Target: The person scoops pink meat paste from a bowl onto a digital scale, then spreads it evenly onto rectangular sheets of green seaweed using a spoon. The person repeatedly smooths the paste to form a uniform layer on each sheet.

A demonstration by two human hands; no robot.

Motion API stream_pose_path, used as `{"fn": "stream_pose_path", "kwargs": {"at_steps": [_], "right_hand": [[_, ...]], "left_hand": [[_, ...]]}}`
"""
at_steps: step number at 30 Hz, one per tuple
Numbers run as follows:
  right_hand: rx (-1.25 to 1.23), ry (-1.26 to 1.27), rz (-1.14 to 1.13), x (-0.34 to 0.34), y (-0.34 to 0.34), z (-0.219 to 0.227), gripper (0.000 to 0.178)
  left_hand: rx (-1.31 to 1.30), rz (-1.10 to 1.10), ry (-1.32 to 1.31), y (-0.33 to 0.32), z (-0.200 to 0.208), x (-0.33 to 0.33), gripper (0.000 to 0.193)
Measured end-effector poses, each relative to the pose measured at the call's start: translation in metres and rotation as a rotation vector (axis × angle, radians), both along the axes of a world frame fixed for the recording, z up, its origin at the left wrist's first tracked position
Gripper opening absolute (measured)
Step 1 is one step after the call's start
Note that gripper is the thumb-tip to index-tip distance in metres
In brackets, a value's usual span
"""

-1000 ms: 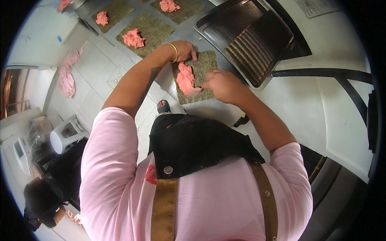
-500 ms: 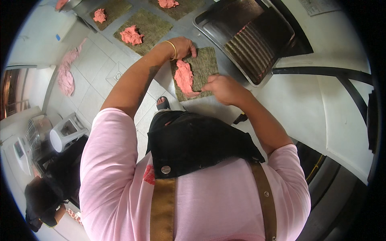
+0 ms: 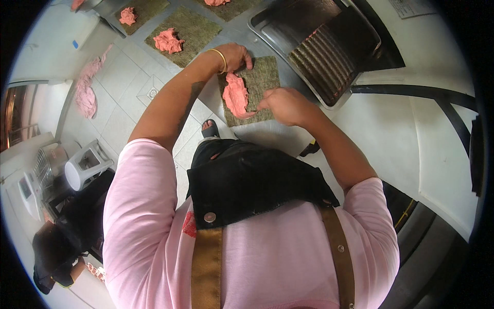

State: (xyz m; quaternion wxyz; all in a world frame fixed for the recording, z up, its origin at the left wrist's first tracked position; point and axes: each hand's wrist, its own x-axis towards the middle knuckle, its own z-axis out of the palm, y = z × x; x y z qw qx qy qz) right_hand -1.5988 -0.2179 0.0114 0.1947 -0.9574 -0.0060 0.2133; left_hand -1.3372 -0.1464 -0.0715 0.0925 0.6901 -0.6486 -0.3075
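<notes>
Left hand (image 3: 235,56) and right hand (image 3: 283,105) work a dark green sheet (image 3: 265,77) bearing a smear of pink paste (image 3: 236,95) between them. Left fingers bend down at the sheet's far edge; whether they grip it cannot be told. Right fingers are curled closed at the paste's near end, but whether they hold a thin tool is unclear. Spreading appears to be the step in hand, with bare sheet beside the right hand; the next stroke seems to call for light, even pressure and a steadied sheet. Beyond the right hand, a metal tray (image 3: 267,41) carries a row of dark, ridged rolls (image 3: 321,64). Past the left hand lies another sheet (image 3: 198,33) with its pink mound (image 3: 168,40); farther off, a metal bowl (image 3: 105,6) is cropped, its contents unclear.
</notes>
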Motion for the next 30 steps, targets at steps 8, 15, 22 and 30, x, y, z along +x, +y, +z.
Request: {"fn": "stream_pose_path", "kwargs": {"at_steps": [8,15,22,30], "right_hand": [[-0.031,-0.161,-0.093,0.026,-0.016,-0.015,0.044],[0.127,-0.086,-0.018,-0.024,-0.006,-0.012,0.037],[0.118,-0.303,-0.429,-0.051,-0.049,-0.001,0.029],[-0.018,-0.312,-0.271,-0.043,-0.078,-0.001,0.016]], "left_hand": [[-0.015,-0.04,-0.011,-0.002,-0.004,0.002,0.033],[-0.017,-0.019,0.008,-0.001,0.001,0.0,0.033],[-0.137,0.096,-0.163,0.011,0.03,-0.031,0.028],[-0.594,0.639,-0.058,0.072,0.008,-0.205,0.027]]}}
